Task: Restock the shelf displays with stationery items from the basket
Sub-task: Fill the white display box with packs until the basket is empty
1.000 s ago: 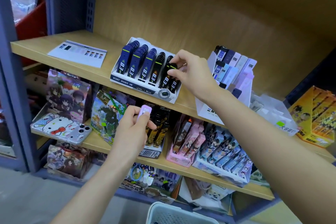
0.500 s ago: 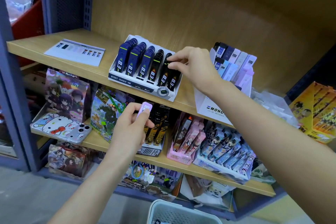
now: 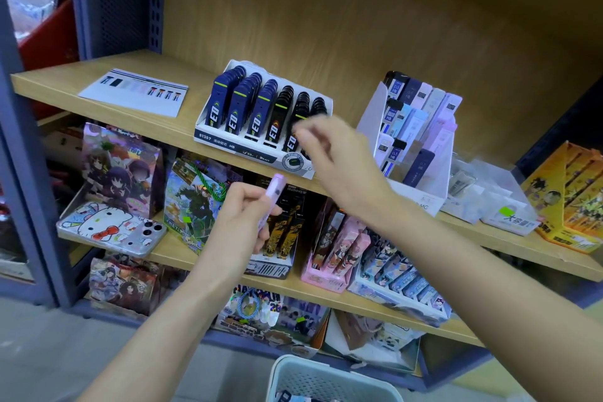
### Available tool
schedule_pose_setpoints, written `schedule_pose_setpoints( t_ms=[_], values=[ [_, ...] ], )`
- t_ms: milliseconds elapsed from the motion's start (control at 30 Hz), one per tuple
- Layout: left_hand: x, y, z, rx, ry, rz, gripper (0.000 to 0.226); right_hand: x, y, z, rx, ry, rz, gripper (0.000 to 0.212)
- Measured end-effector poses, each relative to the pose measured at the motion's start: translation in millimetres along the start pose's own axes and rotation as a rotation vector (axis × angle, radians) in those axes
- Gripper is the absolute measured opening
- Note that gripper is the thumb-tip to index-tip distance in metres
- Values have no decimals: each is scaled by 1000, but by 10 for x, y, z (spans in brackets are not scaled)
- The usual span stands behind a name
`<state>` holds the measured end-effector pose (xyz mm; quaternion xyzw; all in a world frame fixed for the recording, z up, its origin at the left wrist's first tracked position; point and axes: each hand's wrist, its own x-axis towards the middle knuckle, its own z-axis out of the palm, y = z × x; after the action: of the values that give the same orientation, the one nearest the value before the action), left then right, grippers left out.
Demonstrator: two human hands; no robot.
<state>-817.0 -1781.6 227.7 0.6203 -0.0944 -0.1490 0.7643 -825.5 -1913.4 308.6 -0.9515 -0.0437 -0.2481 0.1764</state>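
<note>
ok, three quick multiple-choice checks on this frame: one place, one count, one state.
1. Where does the white leaflet lie?
A) on the top shelf, left of the lead-case tray
B) on the floor
C) taped to the back wall

2. How many blue rows are in the tray?
A) two
B) three
C) six

3. What is the left hand doing?
A) empty, fingers straight
B) gripping a lilac case
C) closed in an empty fist

Key: 1A, it lies flat near the shelf's left end. 2B, three blue rows stand beside three black. 3B, the fingers curl round the case.

Display box (image 3: 241,148) front reads "S1357" and "HB".
</note>
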Motion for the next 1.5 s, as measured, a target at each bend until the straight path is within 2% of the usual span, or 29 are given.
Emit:
schedule_pose_setpoints(
  t_ms=[67, 133, 200, 333, 500, 600, 700, 767, 833, 900, 1067, 1167, 1300, 1433, 1500],
  values=[
    [-75, -22, 22, 50, -27, 110, 4, -206, -59, 7, 66, -220, 149, 34],
    [-74, -63, 53, 111, -61, 190, 6, -368, -33, 10, 246, -313, 274, 19],
    [-72, -77, 91, 177, -58, 230, 15, -466, 45, -24, 418, -289, 364, 3],
    [-94, -93, 168, 242, -26, 300, 19, -642, 181, -187, 609, -185, 435, 11],
    [-197, -72, 417, 346, -103, 453, 17, -868, 394, -510, 731, -80, 447, 8],
    [-178, -29, 603, 547, -114, 633, 24, -917, 538, -813, 655, 54, 389, 7],
    [-39, 89, 824, 737, -126, 814, 12, -797, 790, -1196, 433, 331, 292, 7],
    [56, 191, 1030, 860, -164, 910, 25, -635, 960, -1418, 281, 488, 241, 9],
    [160, 242, 1227, 976, -179, 965, 30, -461, 1110, -1548, 178, 550, 212, 11],
    [254, 218, 1364, 1081, -182, 1000, 33, -306, 1236, -1583, 89, 531, 190, 10],
    [339, 67, 1442, 1283, -160, 1025, 26, -102, 1463, -1475, -90, 348, 126, 12],
    [351, 27, 1418, 1300, -136, 1040, 28, -33, 1546, -1429, -165, 249, 107, 13],
    [349, 2, 1400, 1315, -144, 1035, 33, 46, 1521, -1466, -254, 211, 84, 16],
    [330, 2, 1403, 1333, -140, 1019, 36, 83, 1514, -1479, -249, 79, 87, 18],
    [334, 2, 1400, 1337, -140, 1015, 37, 52, 1542, -1443, -267, 65, 86, 20]
  ],
)
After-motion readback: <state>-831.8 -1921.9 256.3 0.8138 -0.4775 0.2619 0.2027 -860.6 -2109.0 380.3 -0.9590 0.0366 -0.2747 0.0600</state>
